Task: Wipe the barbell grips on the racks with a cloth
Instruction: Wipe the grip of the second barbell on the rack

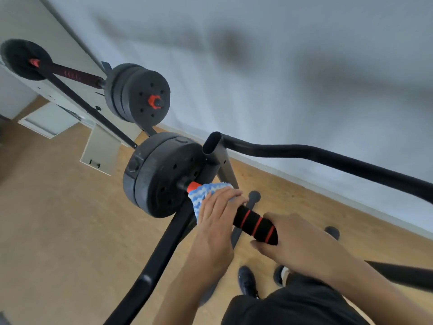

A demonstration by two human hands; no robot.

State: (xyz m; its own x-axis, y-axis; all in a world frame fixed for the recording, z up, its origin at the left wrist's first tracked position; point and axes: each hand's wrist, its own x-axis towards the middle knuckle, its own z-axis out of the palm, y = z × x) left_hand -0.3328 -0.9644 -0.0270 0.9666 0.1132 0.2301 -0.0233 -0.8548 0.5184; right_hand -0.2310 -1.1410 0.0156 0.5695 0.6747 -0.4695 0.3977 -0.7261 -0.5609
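Observation:
A black foam barbell grip (255, 225) with red rings runs from the near weight plates (159, 177) toward me. My left hand (215, 219) wraps a blue and white cloth (203, 192) around the bar just beside the red collar (194, 186). My right hand (302, 245) grips the near end of the foam grip, fingers curled under it. A second barbell with a dark red grip (77, 75) lies on the rack higher up at the left, its plates (138, 95) facing me.
Black rack tubes (328, 158) curve across the right and slant down at the lower left (159, 249). A white wall stands behind, wood floor below. My dark shoes (247, 281) are near the rack's feet. White panels (100, 151) lean at the left.

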